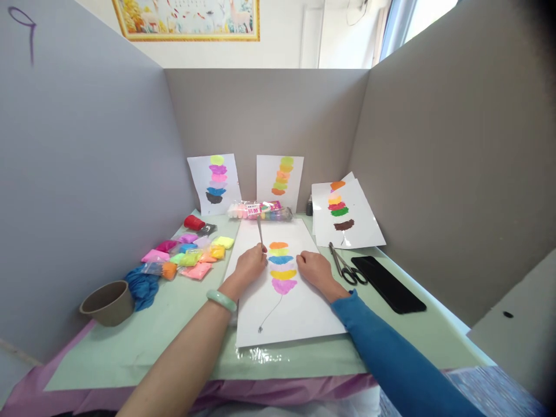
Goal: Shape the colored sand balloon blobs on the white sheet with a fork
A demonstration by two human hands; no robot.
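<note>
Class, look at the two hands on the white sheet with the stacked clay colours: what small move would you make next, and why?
Probably bring the thin grey stick in the left hand down onto the blue clay patch and smooth it. The stick's tip points away from the colour stack, while the right hand lies flat beside it, steadying the white paper sheet.

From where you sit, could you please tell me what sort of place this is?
Probably a partitioned craft desk: grey cardboard dividers enclose it, small coloured clay packets lie about, and finished clay pictures on white sheets lean against the back.
</note>
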